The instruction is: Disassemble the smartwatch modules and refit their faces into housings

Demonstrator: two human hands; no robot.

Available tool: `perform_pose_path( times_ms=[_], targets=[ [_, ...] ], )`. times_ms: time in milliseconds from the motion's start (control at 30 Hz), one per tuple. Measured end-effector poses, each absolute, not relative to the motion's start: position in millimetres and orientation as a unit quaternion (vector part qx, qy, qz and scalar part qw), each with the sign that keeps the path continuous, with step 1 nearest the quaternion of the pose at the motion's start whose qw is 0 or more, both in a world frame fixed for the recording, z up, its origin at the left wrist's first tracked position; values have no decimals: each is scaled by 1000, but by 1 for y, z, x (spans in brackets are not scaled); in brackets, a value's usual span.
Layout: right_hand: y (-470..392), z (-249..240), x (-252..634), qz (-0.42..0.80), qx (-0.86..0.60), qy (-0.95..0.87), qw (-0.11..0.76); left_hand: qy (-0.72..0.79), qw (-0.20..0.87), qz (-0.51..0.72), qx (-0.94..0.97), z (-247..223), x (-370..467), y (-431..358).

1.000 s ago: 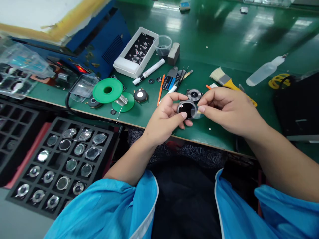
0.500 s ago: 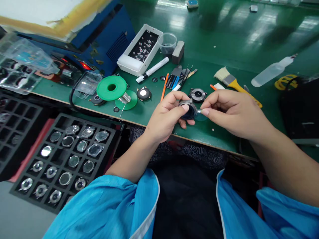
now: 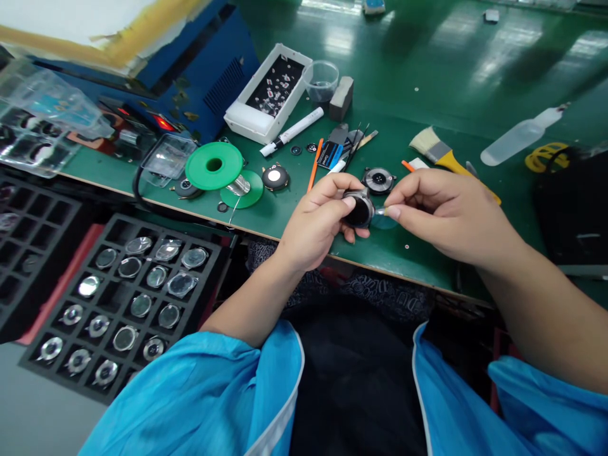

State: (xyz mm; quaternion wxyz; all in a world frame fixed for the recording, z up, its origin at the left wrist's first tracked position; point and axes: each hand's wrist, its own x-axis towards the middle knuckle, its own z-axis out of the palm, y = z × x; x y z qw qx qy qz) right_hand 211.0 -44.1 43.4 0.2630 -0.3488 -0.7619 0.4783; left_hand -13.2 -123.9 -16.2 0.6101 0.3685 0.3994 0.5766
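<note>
My left hand [image 3: 319, 220] is closed around a round watch case [image 3: 360, 209] with a dark glass face, the thumb lying on its rim. At the right edge of the case, my right hand [image 3: 439, 212] pinches a small clear, film-like tab [image 3: 380, 212] between thumb and forefinger. What exactly the tab is, I cannot make out. Just behind the hands a watch back cover [image 3: 379, 180] with a silver ring lies on the green bench. Another dark watch part with a white disc [image 3: 275, 177] sits to the left.
A green solder spool [image 3: 213, 166], a white parts tray [image 3: 268, 95], a marker [image 3: 292, 132] and a yellow-handled brush [image 3: 439, 151] lie on the bench. A clear bottle [image 3: 520, 136] is at right. Below left, a black foam tray [image 3: 111, 297] holds several watches. A blue machine [image 3: 213, 82] stands behind.
The watch case has tilted slightly, so more of its dark face shows. Both hands keep their grip, and the whole view has shifted a little.
</note>
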Motion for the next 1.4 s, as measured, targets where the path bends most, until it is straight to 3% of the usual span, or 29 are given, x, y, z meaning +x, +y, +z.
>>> perform_pose_path(
  times_ms=[1400],
  targets=[
    [-44,43,212,462,-361,-771,249,409,619,562,365,-8,-10,-127]
  ],
)
